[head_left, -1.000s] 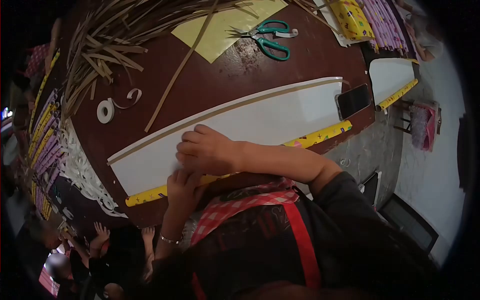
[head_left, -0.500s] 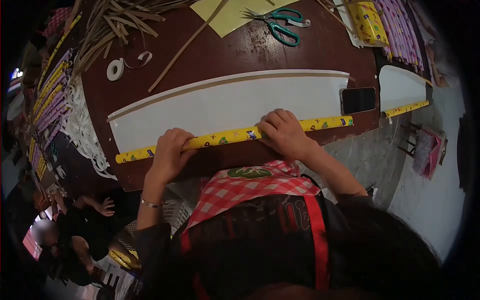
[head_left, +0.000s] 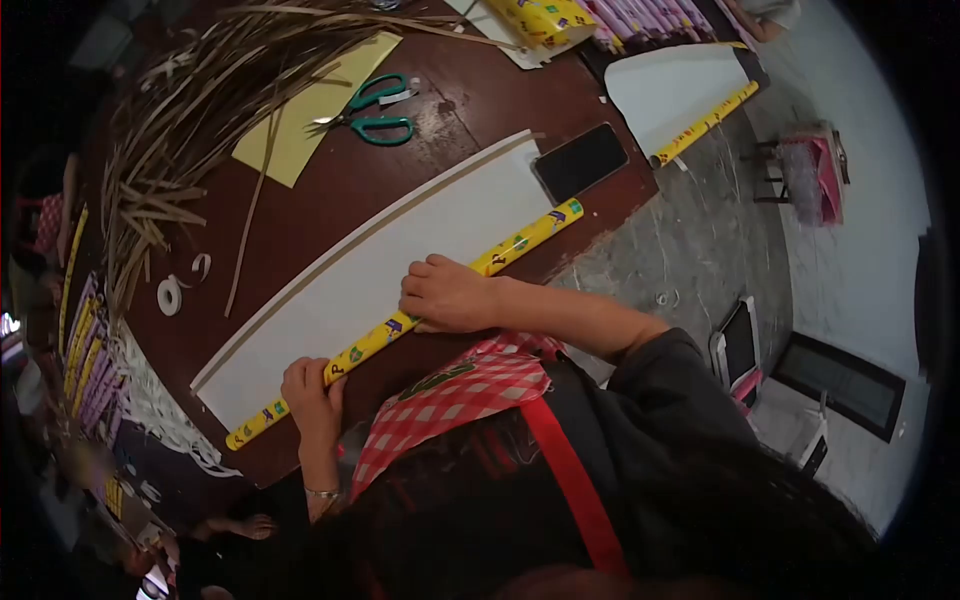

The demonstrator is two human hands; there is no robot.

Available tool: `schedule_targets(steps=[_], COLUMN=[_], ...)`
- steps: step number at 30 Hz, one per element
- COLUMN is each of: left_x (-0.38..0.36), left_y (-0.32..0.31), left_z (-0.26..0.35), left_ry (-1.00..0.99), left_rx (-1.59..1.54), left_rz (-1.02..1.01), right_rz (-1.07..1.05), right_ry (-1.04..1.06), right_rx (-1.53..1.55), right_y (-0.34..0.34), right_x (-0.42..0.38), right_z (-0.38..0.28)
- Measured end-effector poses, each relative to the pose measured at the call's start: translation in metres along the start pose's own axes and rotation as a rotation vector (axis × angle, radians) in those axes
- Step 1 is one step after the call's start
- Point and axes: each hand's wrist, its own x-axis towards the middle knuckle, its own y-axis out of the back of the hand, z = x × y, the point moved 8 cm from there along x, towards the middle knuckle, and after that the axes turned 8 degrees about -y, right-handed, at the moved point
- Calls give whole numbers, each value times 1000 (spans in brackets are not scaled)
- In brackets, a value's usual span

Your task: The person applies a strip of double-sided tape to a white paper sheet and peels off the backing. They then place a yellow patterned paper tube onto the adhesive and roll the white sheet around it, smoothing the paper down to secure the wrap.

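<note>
A yellow patterned paper roll (head_left: 520,243) lies slantwise near the front edge of the brown table. Its unrolled part is a white sheet (head_left: 330,310), face down behind it, with a thin strip (head_left: 350,250) along the far edge. My left hand (head_left: 312,398) is closed over the roll close to its left end, thumb on the near side. My right hand (head_left: 450,295) grips the roll around its middle, fingers curled over the top. A black phone (head_left: 582,163) rests at the sheet's right end, partly over it.
Behind the sheet are green-handled scissors (head_left: 375,118) on a yellow sheet (head_left: 300,130), a tape roll (head_left: 170,296) and many brown strips (head_left: 160,200). Another part-rolled paper (head_left: 670,95) lies at right. White scraps (head_left: 160,400) hang at left. Other people are at the edges.
The view has turned, so the roll now slants up to the right. My left hand has slid towards the roll's left end, and my right hand has shifted towards its middle.
</note>
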Motion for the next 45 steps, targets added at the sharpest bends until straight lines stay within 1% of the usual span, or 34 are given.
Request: schedule_targets(steps=[1, 3, 4, 6, 7, 9, 12, 15, 17, 19, 21, 23, 25, 26, 28, 30, 31, 32, 33, 34, 35, 36, 37, 39, 40, 42, 44, 45], left_x=[2, 3, 3, 1, -2, -15, -27, -33, -33, -35, -37, -35, -37, -35, -35, -25, -25, -27, -29, -30, -33, -34, -36, -38, -38, -38, -38, -37], left_y=[1, 0, 4, 2, 5, 8, 13, 19, 22, 23, 20, 23, 21, 21, 19, 21, 19, 17, 17, 20, 20, 17, 18, 8, 5, 6, 8, 7], left_z=[2, -4, -4, -7, -9, -19, -32, -38, -36, -35, -38, -37, -38, -36, -38, -27, -27, -29, -28, -27, -28, -29, -33, -32, -33, -35, -37, -38], left_ry=[-20, 53, 44, 77, 78, 154, 187, 162, 159, 157, 193, 202, 226, 185, 123, 106, 88, 71, 66, 46, 75, 87, 128, 113, 136, 145, 148, 157], left_rx=[-2, -77, -76, -129, -129, -187, -190, -137, -116, -98, -129, -133, -133, -136, -150, -102, -92, -77, -89, -112, -110, -120, -112, -93, -83, -83, -85, -89], left_rz=[-7, -69, -74, -184, -187, -202, -203, -186, -168, -145, -138, -126, -117, -107, -62, -84, -61, -39, -8, 21, 0, -21, 5, -60, -65, -52, -37, -71], right_rz=[8, 59, 55, 49, 42, 31, 45, 87, 116, 149, 51, 77, 97, 106, 130, 91, 117, 107, 64, 73, 47, 13, -15, 97, 30, 70, 6, -30], right_ry=[12, 7, -9, -28, -3, 24, 59, 106, -33, -179, -430, -585, -642, -669, -615, -623, -648, -594, -613, -558, -556, -565, -583, -455, -254, -97, 6, 4], right_rx=[-15, -52, -62, -67, -60, -48, -41, 46, 63, -94, -299, -336, -375, -358, -264, -240, -210, -221, -300, -346, -404, -473, -552, -430, -459, -174, -66, -54], right_y=[1, 6, 4, 2, 2, -3, -10, -3, 21, 47, 64, 76, 88, 89, 100, 103, 108, 113, 113, 113, 114, 114, 120, 122, 97, 87, 63, 53], right_x=[-1, -2, -2, -2, -1, 2, 9, 16, 21, 16, -3, -30, -45, -53, -60, -66, -71, -71, -83, -93, -100, -103, -102, -77, -76, -39, -24, -22], right_z=[-2, -4, -3, -4, -8, -15, -25, -26, 10, 58, 102, 133, 150, 161, 162, 172, 178, 176, 195, 209, 219, 217, 218, 164, 161, 73, 27, 19])
